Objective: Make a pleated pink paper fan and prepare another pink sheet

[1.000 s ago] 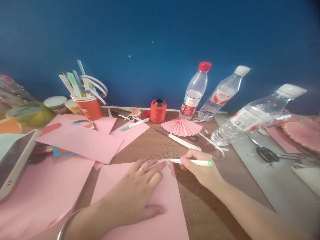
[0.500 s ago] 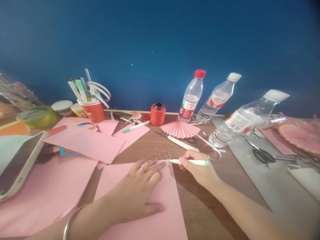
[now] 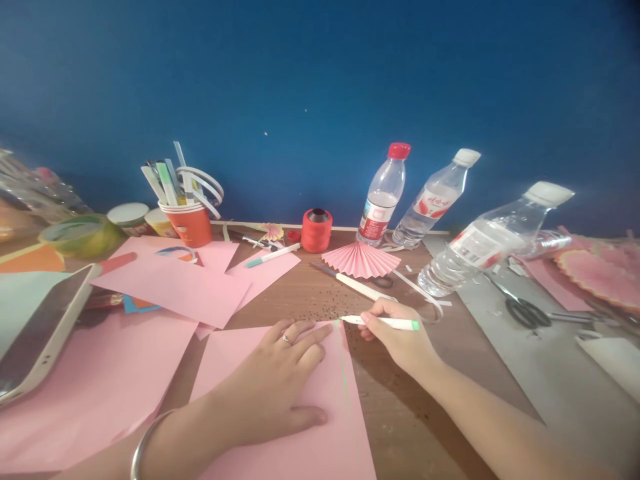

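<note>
A pink paper sheet (image 3: 300,460) lies in front of me on the brown table. My left hand (image 3: 280,373) rests flat on it with the fingers spread. Down the sheet's right side runs a thin green line (image 3: 345,373). My right hand (image 3: 397,337) pinches a white marker (image 3: 390,323) with a green end, and its tip is at the top right corner of the sheet, close to the upper end of the line. Just beyond that hand lie a white-handled cutter knife (image 3: 363,287) and a pleated pink paper fan (image 3: 360,260).
Bottles (image 3: 383,200) stand along the back right, by a red thread spool (image 3: 317,231). A red paper cup (image 3: 187,225) holds markers. Left lie more pink sheets (image 3: 175,287) and a phone (image 3: 45,333). Black scissors (image 3: 525,312) lie right. Dark specks (image 3: 327,303) dot the table.
The marker tip has shifted very slightly to the right and up at the sheet's corner. My left hand stays in place; the whole view has moved a little.
</note>
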Motion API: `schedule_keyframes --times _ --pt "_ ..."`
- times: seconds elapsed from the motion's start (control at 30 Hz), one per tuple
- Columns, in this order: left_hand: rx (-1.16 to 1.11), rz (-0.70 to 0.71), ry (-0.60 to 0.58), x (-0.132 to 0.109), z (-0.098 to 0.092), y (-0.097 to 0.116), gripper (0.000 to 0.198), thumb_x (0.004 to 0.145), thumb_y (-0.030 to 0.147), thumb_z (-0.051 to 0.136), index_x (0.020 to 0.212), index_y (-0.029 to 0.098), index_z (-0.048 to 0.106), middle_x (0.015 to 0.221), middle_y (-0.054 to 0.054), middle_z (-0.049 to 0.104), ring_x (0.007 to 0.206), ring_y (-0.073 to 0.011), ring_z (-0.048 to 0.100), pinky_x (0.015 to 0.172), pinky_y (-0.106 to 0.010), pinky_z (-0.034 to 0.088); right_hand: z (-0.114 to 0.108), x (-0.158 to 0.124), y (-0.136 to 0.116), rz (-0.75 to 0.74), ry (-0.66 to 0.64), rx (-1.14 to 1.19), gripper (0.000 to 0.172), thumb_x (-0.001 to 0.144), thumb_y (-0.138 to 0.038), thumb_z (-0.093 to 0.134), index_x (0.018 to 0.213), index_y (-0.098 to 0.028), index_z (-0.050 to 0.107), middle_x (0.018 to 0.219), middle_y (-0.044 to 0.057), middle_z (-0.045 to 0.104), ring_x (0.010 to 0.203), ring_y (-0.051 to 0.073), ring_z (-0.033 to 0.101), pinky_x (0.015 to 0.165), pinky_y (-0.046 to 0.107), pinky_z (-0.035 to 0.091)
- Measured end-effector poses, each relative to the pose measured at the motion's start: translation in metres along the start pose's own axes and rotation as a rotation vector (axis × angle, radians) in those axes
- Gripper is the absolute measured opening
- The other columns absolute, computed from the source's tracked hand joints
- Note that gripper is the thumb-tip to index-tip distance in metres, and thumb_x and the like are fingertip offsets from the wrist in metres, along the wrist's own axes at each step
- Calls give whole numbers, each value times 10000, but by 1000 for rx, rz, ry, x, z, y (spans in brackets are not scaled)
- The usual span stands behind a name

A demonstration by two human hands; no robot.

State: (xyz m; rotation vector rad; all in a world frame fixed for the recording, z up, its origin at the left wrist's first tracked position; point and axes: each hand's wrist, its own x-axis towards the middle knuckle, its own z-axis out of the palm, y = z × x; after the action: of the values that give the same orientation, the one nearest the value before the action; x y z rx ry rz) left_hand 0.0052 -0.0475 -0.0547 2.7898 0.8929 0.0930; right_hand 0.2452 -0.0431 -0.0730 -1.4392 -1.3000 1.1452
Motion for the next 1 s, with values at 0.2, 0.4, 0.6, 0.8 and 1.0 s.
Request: schedule_keyframes --times 0.2,0.4,0.6,0.8,1.0 --pt "-6 11 15 1 -1 0 481 740 586 591 1026 206 512 1472 -57 317 1266 -313 358 1046 -504 239 -3 -1 1 -28 -94 -114 221 783 -342 607 641 -175 588 641 35 660 604 176 634 587 283 523" --pt "-7 14 35 0 0 0 479 739 587 591 1022 208 513 1447 -66 357 1263 -311 362 1037 -501 256 -1 0 2 2 1 -70 244 785 -358 600 622 -185 544 610 26 647 588 185 639 564 290 528" --pt "-7 21 32 0 1 -1 476 729 571 611 1017 205 510 1457 -69 339 1279 -311 343 1042 -499 255 -2 -1 4 -14 -45 -57 238 781 -364 607 639 -177 567 632 33 653 570 173 625 546 280 521" --pt "-7 15 20 1 -1 0 469 735 568 604 1019 206 512 1460 -66 334 1274 -315 349 1035 -505 260 -2 -2 3 -27 -56 -110 245 789 -371 598 640 -179 570 627 34 654 581 175 625 552 280 519" --pt "-9 19 35 0 0 0 481 743 587 586 1032 209 514 1452 -67 350 1270 -309 355 1040 -498 252 -1 -1 3 -13 -17 -59 260 773 -400 610 643 -178 570 627 36 654 567 176 627 540 283 526"
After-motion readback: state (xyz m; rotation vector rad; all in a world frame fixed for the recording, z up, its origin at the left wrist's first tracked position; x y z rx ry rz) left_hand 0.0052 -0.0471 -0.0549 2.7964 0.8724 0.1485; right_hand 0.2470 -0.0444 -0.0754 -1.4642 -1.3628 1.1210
